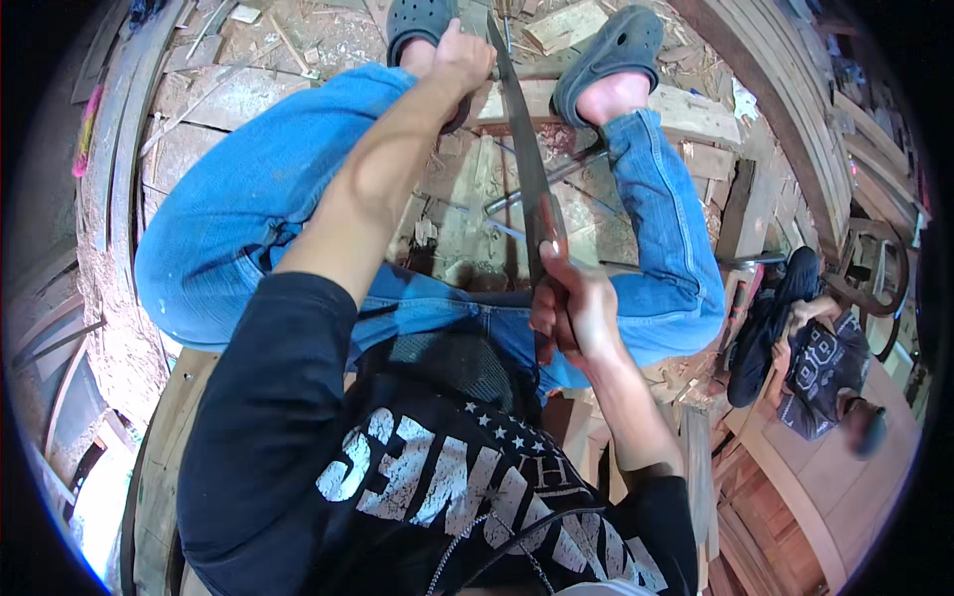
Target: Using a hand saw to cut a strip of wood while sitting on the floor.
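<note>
Item: one long dark blade (pixel 521 124) with a reddish-brown handle (pixel 556 226), standing over the floor between your knees, its far end up by your feet. Your right grip (pixel 576 306) is closed around the handle, thumb laid along it. Your left grip (pixel 464 60) is curled just beside the blade's far end, at your left clog (pixel 415 22) (whether anything sits inside those fingers, you cannot tell from here).

Beneath: a dark metal bar (pixel 571 171), slanting across the floor behind the blade. One pale timber (pixel 696 116), lying crosswise, with your right clog (pixel 614 62) at it. Your blue jeans (pixel 224 219) frame the spot, knees spread.

Surface: a dusty brown floor (pixel 227 104), strewn with chips, slivers and offcuts; one pale wood offcut (pixel 566 27) lies between your feet, near the top edge.

Room, left: long boards (pixel 124 119) bending along the rim, with a pink-and-yellow object (pixel 87 134) against them.

Room, right: long planks (pixel 780 94) along the floor's edge; below them, another person (pixel 820 368) in a patterned dark shirt, both hands on a slender wooden piece; nearest the lower corner, a broad brown wooden panel (pixel 845 472).
</note>
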A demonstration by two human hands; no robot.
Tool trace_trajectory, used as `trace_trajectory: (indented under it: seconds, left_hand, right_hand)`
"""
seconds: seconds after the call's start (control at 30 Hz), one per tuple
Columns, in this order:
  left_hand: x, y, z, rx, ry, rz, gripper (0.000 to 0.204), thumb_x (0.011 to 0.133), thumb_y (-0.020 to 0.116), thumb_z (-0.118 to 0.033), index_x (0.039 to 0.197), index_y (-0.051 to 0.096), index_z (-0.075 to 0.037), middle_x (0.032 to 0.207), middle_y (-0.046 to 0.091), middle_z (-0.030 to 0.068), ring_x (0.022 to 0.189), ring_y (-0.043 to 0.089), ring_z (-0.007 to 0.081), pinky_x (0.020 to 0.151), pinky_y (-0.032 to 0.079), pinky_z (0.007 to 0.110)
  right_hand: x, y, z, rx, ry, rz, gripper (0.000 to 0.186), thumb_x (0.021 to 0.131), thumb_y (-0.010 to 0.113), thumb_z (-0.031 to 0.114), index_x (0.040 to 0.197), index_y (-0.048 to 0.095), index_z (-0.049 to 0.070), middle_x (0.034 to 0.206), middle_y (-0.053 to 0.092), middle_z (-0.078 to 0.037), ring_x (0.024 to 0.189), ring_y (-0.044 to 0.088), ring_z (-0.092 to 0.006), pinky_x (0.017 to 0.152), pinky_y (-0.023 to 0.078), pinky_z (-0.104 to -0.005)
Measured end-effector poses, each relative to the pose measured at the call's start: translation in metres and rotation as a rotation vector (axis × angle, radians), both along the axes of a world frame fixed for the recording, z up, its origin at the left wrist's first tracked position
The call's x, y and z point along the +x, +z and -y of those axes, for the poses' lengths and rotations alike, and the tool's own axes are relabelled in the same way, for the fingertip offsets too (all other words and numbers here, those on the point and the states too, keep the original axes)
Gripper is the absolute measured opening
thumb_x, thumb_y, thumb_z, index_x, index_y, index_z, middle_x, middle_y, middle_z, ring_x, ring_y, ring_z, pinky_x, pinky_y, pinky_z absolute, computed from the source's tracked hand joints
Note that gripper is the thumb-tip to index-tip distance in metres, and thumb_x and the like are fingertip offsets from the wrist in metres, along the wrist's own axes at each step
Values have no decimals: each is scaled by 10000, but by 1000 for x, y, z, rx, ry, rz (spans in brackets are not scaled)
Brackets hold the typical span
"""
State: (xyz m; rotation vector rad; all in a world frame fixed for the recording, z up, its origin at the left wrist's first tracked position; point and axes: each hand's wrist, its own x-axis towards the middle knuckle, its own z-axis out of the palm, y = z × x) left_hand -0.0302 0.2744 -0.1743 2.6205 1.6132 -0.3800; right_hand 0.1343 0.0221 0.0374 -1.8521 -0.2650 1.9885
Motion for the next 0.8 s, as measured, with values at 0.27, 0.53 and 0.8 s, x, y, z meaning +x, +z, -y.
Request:
trace_trajectory:
  seconds: [0.27, 0.53, 0.8]
  left_hand:
    - [12, 2, 6, -1, -32, -23, 289, 896, 410, -210, 896, 698, -193, 913, 691, 46, 901, 645, 186, 904, 297, 407]
    - [2, 8, 0, -18, -17, -2, 238, 853, 450, -202, 906, 675, -144, 947, 677, 69, 944, 621, 205, 953, 324, 465]
    - [2, 6, 6, 37, 9, -6, 224, 829, 472, -187, 839, 692, -146, 899, 685, 69, 947, 619, 196, 948, 317, 447]
  right_hand:
    - [0, -16, 1, 12, 6, -37, 452, 919, 491, 373, 588, 441, 69, 470, 396, -51, 377, 399, -160, 324, 288, -291]
    - [12, -20, -3, -29, -85, -167, 398, 900, 541, 349, 619, 427, 91, 546, 401, -19, 450, 400, -130, 434, 316, -282]
    - [4, 5, 5, -24, -90, -112, 478, 913, 513, 348, 541, 446, 56, 460, 411, -62, 386, 413, -166, 407, 335, -292]
